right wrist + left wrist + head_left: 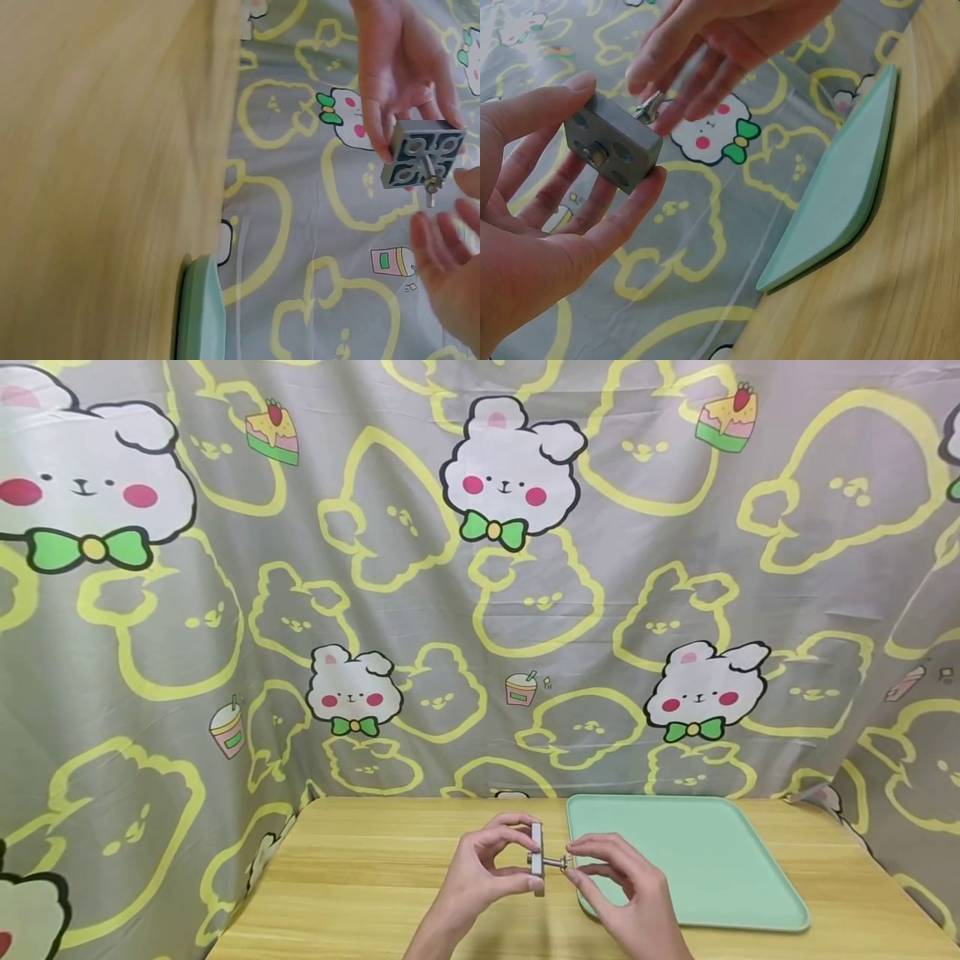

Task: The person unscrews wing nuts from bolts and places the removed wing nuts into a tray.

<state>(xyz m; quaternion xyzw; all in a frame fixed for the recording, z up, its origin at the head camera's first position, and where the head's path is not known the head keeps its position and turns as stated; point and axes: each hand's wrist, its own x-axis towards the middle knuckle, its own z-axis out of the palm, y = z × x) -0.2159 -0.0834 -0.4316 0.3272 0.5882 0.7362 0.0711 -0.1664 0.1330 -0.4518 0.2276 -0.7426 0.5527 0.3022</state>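
Observation:
My left hand grips a grey square block by its edges, between thumb and fingers, above the wooden table. Round holes show near the block's corners in the left wrist view, with a bolt head at its centre. The bolt's shank sticks out of the other face, which is ribbed in the right wrist view. A metal wing nut sits toward the shank's free end. Around that end is my right hand, its fingers loosely bent and apart from the wing nut in the right wrist view.
A pale green tray lies on the right side of the wooden table, beneath and behind the right hand. A grey curtain with cartoon prints hangs along the table's back and sides.

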